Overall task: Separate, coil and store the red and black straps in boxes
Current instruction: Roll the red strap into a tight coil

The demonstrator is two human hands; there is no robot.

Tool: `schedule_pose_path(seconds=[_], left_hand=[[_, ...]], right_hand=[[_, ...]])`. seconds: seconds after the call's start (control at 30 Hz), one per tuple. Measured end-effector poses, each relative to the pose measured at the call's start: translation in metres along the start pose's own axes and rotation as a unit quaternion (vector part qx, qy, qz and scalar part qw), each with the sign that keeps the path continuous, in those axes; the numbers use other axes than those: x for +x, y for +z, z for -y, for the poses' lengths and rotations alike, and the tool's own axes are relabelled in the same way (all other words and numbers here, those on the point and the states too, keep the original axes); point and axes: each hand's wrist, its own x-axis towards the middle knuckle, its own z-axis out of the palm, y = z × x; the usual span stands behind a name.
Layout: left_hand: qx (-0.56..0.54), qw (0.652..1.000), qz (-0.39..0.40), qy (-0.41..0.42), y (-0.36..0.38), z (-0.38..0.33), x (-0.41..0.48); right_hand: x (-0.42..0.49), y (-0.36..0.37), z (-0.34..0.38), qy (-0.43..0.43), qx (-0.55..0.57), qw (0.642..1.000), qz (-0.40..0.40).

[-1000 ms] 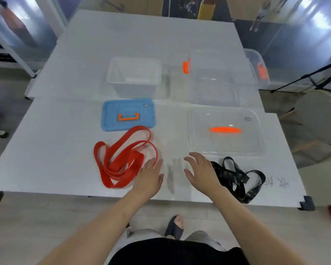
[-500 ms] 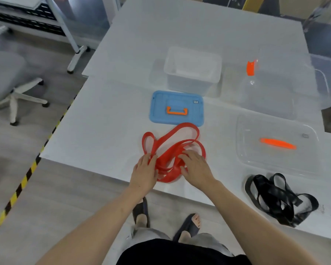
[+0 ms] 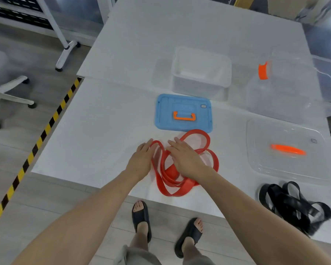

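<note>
As our flat left hand (image 3: 139, 163) and right hand (image 3: 185, 159) press the looped red rubber strap (image 3: 171, 173), hasty pulling could knot it.

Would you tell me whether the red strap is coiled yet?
Not yet: the red strap lies in loose, sprawling loops flat on the table.

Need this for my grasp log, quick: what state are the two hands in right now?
Left hand: open, fingers straight, touching the left loop of the red strap.
Right hand: open, resting flat on the red strap.
</note>
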Motion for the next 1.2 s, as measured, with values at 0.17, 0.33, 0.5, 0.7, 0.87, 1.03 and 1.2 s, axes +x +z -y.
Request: schedule_pose_path(seconds=[0.17,0.33,0.5,0.7,0.87,1.03,1.2], left_hand=[[0.061,0.993,0.068,0.072,-0.007,0.010,0.025],[0.084,0.996,0.008,0.030,-0.007,0.021,0.027],[0.086,0.994,-0.048,0.043,-0.022,0.029,0.006],[0.064,0.984,-0.098,0.135,-0.069,0.000,-0.023],[0.073,0.981,-0.101,0.147,-0.122,-0.037,-0.048],[0.044,0.962,-0.189,0.190,-0.173,-0.059,-0.071],[-0.101,0.942,-0.238,0.213,-0.204,-0.078,-0.082]], right_hand=[[0.011,0.010,0.005,0.037,-0.014,0.997,0.062],[-0.002,0.019,0.008,0.097,-0.051,0.992,0.067],[-0.020,0.015,0.021,0.129,-0.017,0.990,0.060],[-0.029,-0.024,0.062,0.121,0.269,0.955,-0.015],[-0.047,-0.067,0.077,0.138,0.460,0.874,-0.073],[-0.064,-0.115,0.091,0.131,0.546,0.811,-0.161],[-0.077,-0.155,0.103,0.107,0.525,0.811,-0.234]])
